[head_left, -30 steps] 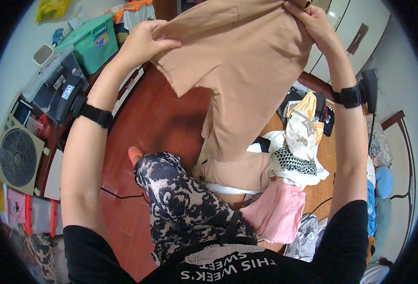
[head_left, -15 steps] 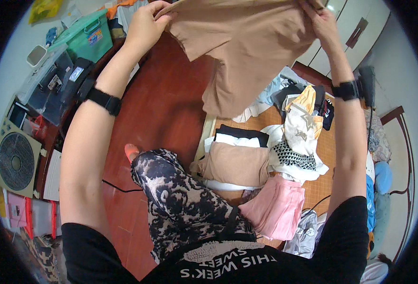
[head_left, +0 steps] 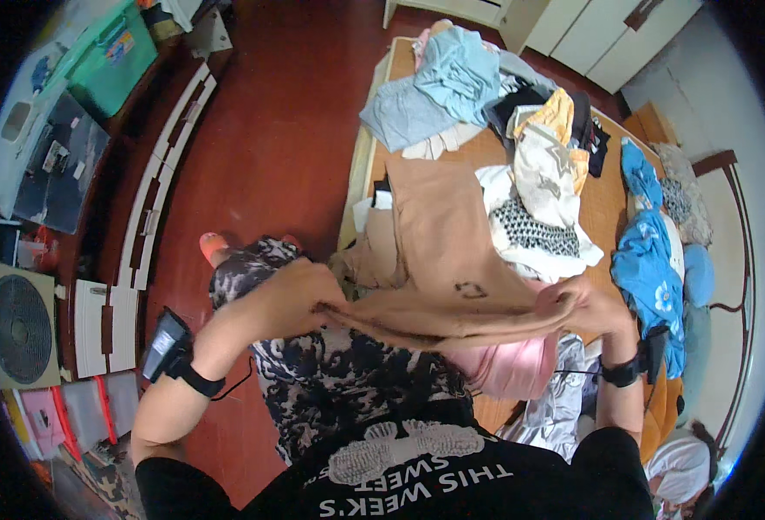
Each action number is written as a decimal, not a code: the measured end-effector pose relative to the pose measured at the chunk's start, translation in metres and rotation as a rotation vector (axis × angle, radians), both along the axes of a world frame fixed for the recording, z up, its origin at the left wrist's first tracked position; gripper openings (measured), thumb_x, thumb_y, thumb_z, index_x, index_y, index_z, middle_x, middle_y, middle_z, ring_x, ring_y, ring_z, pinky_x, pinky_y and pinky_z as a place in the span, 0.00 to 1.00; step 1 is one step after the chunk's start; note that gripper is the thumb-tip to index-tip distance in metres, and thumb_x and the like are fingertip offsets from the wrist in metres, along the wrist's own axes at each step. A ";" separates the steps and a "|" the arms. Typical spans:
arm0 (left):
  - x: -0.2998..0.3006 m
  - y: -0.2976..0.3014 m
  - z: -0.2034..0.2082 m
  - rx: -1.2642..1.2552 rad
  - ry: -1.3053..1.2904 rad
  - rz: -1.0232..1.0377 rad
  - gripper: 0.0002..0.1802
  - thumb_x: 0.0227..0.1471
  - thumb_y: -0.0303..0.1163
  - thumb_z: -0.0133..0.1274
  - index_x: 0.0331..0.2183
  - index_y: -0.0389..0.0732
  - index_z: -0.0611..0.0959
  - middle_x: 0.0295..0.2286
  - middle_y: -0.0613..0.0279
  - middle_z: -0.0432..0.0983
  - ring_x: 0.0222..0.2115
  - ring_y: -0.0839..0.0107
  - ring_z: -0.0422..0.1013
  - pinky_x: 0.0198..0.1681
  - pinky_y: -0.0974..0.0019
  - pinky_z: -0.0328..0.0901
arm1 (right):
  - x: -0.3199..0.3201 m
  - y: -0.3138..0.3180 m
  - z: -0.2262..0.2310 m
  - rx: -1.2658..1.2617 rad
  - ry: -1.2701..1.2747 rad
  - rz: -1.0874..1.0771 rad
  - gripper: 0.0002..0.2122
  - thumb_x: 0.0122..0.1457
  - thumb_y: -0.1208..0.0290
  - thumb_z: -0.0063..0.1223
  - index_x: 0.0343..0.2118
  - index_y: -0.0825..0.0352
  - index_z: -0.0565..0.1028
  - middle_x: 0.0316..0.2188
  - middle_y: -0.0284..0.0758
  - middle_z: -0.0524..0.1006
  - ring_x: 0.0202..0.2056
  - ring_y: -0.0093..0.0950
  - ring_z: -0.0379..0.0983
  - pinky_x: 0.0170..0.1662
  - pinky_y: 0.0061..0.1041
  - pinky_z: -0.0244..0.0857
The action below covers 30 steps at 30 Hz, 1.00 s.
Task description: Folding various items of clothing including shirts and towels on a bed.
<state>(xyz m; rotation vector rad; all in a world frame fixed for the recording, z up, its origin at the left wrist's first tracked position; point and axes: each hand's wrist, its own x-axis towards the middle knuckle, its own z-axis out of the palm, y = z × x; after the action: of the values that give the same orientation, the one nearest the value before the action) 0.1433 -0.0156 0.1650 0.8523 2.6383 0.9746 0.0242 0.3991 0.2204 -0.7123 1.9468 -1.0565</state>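
Two hands lowered | left hand (head_left: 283, 299), right hand (head_left: 586, 305): fingers grasping tan garment (head_left: 443, 251) | garment now draped mid-frame onto bed (head_left: 612, 204), ready for folding

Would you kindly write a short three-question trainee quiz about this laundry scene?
1. True or false: both hands grip the tan garment.
2. Which colour is the folded cloth just under the tan garment's near edge: A pink, B green, C black?
3. What box-shaped appliance stands on the floor at far left?

Key: 1 true, the left hand and right hand each pinch an end. 2 A, the pink cloth. 3 the fan.
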 end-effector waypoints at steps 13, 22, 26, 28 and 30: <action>-0.035 0.010 -0.026 0.112 -0.752 -0.007 0.10 0.41 0.32 0.60 0.27 0.35 0.80 0.21 0.61 0.75 0.24 0.78 0.70 0.28 0.72 0.64 | -0.058 -0.003 -0.051 -0.067 -0.328 0.143 0.08 0.48 0.73 0.62 0.20 0.73 0.76 0.15 0.22 0.69 0.22 0.11 0.61 0.23 0.15 0.57; -0.081 -0.006 -0.039 0.017 -0.562 0.094 0.15 0.42 0.34 0.59 0.32 0.36 0.80 0.24 0.59 0.76 0.29 0.76 0.70 0.33 0.70 0.65 | -0.121 -0.040 -0.059 -0.066 -0.126 -0.169 0.11 0.48 0.70 0.63 0.33 0.68 0.76 0.25 0.21 0.74 0.27 0.11 0.65 0.30 0.15 0.61; -0.122 -0.031 -0.093 0.278 -0.406 0.432 0.19 0.41 0.32 0.58 0.37 0.35 0.77 0.31 0.55 0.75 0.36 0.65 0.71 0.39 0.66 0.65 | -0.182 -0.063 -0.086 0.069 0.036 -0.413 0.16 0.50 0.64 0.60 0.38 0.70 0.76 0.29 0.29 0.77 0.30 0.17 0.69 0.36 0.18 0.65; -0.134 -0.026 -0.111 0.412 -0.282 0.580 0.20 0.42 0.32 0.57 0.40 0.36 0.76 0.34 0.54 0.75 0.38 0.63 0.71 0.41 0.65 0.64 | -0.201 -0.054 -0.126 -0.132 0.681 -0.471 0.20 0.50 0.61 0.59 0.41 0.70 0.74 0.32 0.33 0.77 0.32 0.21 0.70 0.36 0.23 0.65; -0.133 -0.009 -0.117 0.238 0.038 0.816 0.20 0.43 0.30 0.55 0.41 0.37 0.75 0.38 0.52 0.73 0.40 0.57 0.69 0.43 0.61 0.64 | -0.185 -0.049 -0.143 0.136 0.668 -0.467 0.23 0.47 0.61 0.61 0.45 0.67 0.72 0.37 0.38 0.76 0.35 0.28 0.71 0.38 0.26 0.65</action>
<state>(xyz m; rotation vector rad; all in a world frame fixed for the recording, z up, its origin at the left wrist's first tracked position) 0.0105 -0.0242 0.0480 -0.2432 2.9695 1.4597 -0.1608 0.3501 0.0778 -0.5905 2.8340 -1.0112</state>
